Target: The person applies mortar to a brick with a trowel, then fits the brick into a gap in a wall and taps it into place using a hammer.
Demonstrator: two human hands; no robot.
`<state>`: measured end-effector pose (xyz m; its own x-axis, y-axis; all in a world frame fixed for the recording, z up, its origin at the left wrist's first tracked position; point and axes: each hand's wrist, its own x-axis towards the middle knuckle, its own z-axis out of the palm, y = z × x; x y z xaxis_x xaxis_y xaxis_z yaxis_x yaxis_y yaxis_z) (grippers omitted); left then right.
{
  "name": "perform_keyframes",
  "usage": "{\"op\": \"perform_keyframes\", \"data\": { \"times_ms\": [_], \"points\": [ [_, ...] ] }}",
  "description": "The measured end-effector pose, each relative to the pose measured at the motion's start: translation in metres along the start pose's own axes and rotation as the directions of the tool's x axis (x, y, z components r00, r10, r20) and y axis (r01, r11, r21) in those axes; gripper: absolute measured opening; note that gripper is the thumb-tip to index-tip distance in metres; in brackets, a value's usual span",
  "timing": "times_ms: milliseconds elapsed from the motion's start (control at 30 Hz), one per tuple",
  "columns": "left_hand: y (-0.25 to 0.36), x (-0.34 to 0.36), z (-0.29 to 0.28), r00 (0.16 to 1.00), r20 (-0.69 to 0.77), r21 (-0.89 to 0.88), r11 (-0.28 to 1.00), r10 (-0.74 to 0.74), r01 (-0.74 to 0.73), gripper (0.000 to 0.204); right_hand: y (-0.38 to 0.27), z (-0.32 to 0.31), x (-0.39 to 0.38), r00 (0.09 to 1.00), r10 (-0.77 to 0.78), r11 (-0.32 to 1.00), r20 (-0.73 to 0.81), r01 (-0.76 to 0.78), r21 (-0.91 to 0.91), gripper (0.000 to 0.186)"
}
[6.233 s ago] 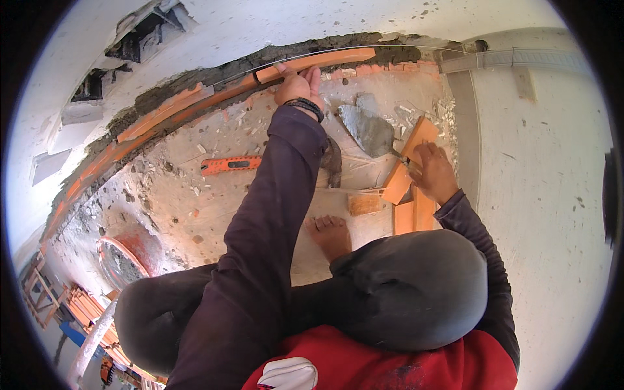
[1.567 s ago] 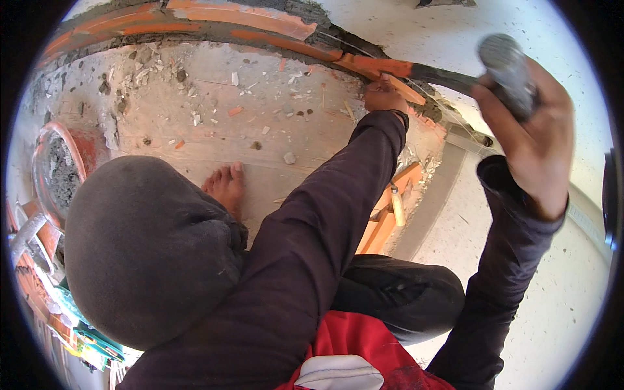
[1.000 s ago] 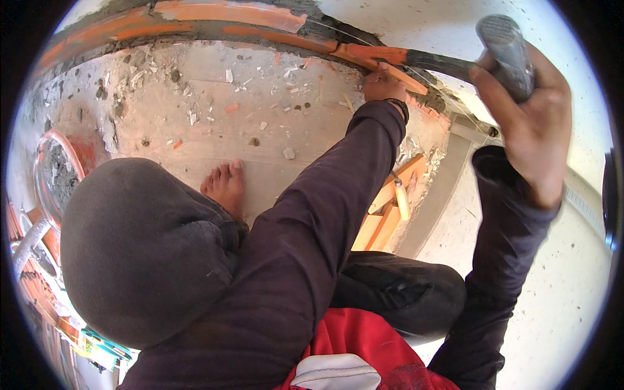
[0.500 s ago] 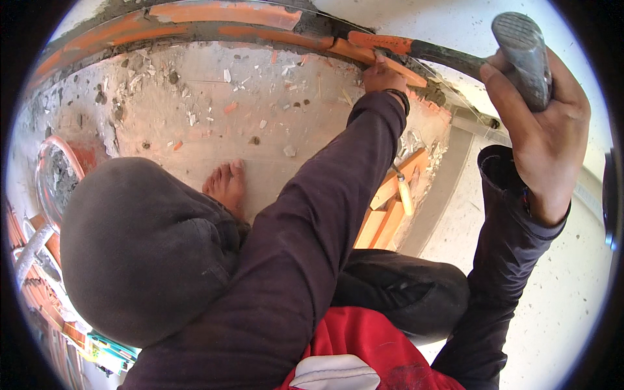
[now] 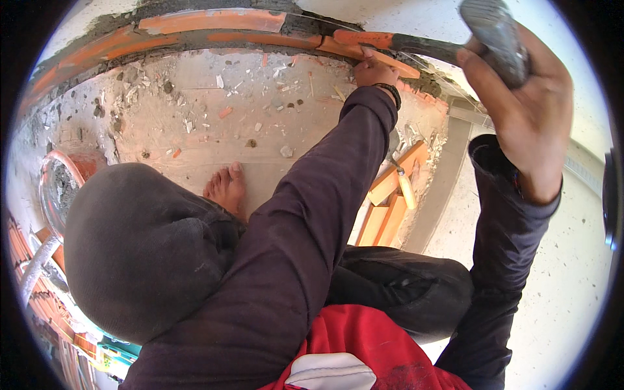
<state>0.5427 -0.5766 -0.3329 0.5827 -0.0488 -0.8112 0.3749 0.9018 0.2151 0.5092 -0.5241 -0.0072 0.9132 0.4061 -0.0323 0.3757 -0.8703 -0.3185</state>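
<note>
My right hand (image 5: 530, 107) is wrapped round the dark, rounded head of a mallet (image 5: 426, 49), so its black and orange handle points left. The orange handle end lies against or just above a narrow orange tile (image 5: 404, 67) at the end of the tile row; contact is hard to tell. At this same tile is my left hand (image 5: 374, 71), fingers closed at its near edge and one fingertip over its top. Grey mortar (image 5: 305, 26) shows behind and between the tiles. A thin string (image 5: 442, 79) runs close to the tile's right end.
More orange tiles (image 5: 214, 21) curve along the wall to the left. Loose tiles (image 5: 390, 218) and a wooden-handled trowel (image 5: 406, 188) lie right of my arm. Chips and mortar crumbs litter the floor (image 5: 260, 97). A bucket of mortar (image 5: 55, 182) stands far left, near my knee (image 5: 143, 253).
The whole view has shifted slightly. The mallet's head and my right hand sit a little higher and farther left in the picture. My left hand stays at the same tile.
</note>
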Motion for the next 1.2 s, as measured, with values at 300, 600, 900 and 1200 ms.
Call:
{"op": "perform_keyframes", "data": {
  "times_ms": [300, 600, 900, 1200],
  "points": [
    [0.013, 0.003, -0.011, 0.970, 0.066, 0.675, 0.705, 0.236, -0.217, 0.059, -0.026, 0.049, 0.011, 0.905, -0.037, 0.991, -0.424, 0.088, 0.102, 0.011],
    [0.054, -0.042, -0.003, 0.951, 0.288, 0.955, 0.046, 0.114, -0.295, 0.070, -0.038, 0.009, 0.011, 0.986, 0.052, 0.997, -0.159, -0.043, 0.058, 0.006],
    [0.042, -0.034, -0.005, 0.965, 0.245, 0.866, 0.426, 0.091, -0.260, 0.081, -0.033, 0.021, 0.016, 0.990, -0.006, 1.000, -0.143, 0.007, 0.009, 0.005],
    [0.011, 0.047, -0.034, 0.809, 0.512, 0.859, -0.175, 0.290, -0.481, 0.068, -0.043, 0.012, 0.025, 0.995, -0.057, 0.996, -0.076, 0.052, -0.070, 0.005]
  ]
}}
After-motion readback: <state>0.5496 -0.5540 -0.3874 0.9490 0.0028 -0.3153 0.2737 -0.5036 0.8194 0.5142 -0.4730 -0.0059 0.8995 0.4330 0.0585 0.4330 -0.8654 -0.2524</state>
